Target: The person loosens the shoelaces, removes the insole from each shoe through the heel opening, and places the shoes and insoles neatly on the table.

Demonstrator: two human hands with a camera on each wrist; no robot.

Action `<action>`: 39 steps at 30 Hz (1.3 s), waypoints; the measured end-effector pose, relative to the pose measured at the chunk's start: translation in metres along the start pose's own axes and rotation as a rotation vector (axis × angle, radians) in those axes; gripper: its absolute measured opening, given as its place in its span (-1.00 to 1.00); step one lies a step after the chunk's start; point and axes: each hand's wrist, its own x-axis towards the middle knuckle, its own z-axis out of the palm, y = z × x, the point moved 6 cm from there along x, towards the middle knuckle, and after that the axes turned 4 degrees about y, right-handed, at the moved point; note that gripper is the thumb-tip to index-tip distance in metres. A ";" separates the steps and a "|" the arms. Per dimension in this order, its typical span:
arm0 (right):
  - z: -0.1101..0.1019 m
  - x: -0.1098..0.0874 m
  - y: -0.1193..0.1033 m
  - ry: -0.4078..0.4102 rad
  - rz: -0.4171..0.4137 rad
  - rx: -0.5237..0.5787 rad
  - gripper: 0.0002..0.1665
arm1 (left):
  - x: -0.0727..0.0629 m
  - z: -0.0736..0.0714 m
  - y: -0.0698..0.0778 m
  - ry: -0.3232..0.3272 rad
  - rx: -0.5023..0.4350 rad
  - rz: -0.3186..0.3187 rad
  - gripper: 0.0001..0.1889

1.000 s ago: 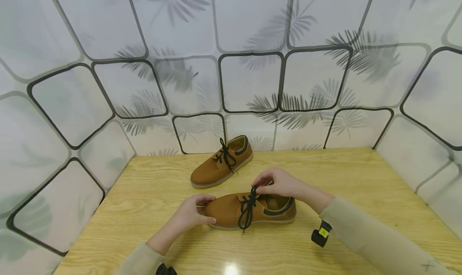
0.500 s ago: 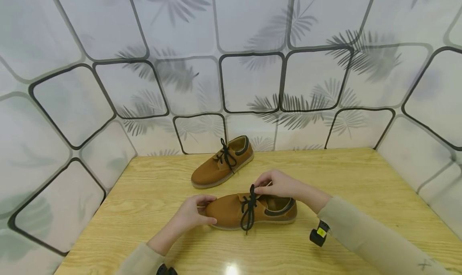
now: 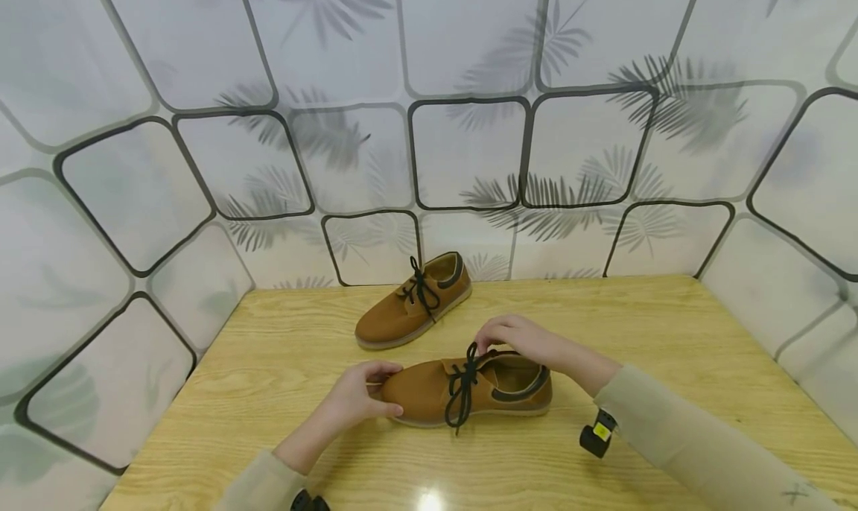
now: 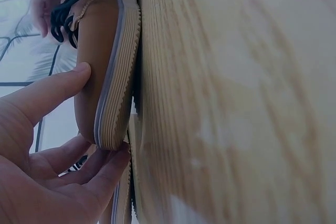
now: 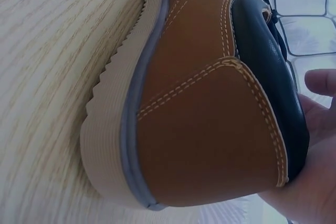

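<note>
A brown lace-up shoe point(image 3: 418, 389) with a dark collar lies sole down on the table, toe to the left. My left hand point(image 3: 351, 399) holds its toe, thumb on the near side and fingers around the front; the left wrist view shows the thumb point(image 4: 81, 74) against the leather. Over the shoe's opening reaches my right hand point(image 3: 523, 340), its fingertips by the far side, next to the knotted black lace point(image 3: 461, 392). Its thumb point(image 5: 320, 81) shows beyond the heel point(image 5: 210, 135) in the right wrist view. The far fingertips are partly hidden.
A matching brown shoe point(image 3: 392, 317), its lace tied, stands farther back on the wooden table point(image 3: 637, 332). Patterned wall sheets point(image 3: 469, 153) enclose the table at the back and both sides. Black devices, one of them a camera point(image 3: 595, 438), sit at the wrists.
My right hand has shifted from beside the lace loop toward the far edge of the shoe's opening, uncovering more of the inside. The left hand and both shoes stay in place.
</note>
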 end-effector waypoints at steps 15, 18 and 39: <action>0.002 -0.007 -0.010 -0.052 -0.177 -0.040 -0.89 | 0.000 0.001 -0.001 -0.008 -0.022 -0.014 -0.34; 0.004 -0.006 -0.012 -0.073 -0.215 -0.042 -0.93 | 0.000 0.001 -0.001 -0.009 -0.030 -0.015 -0.34; 0.010 -0.008 -0.023 0.021 -0.284 -0.282 -0.88 | 0.001 0.001 0.001 -0.011 -0.018 -0.030 -0.34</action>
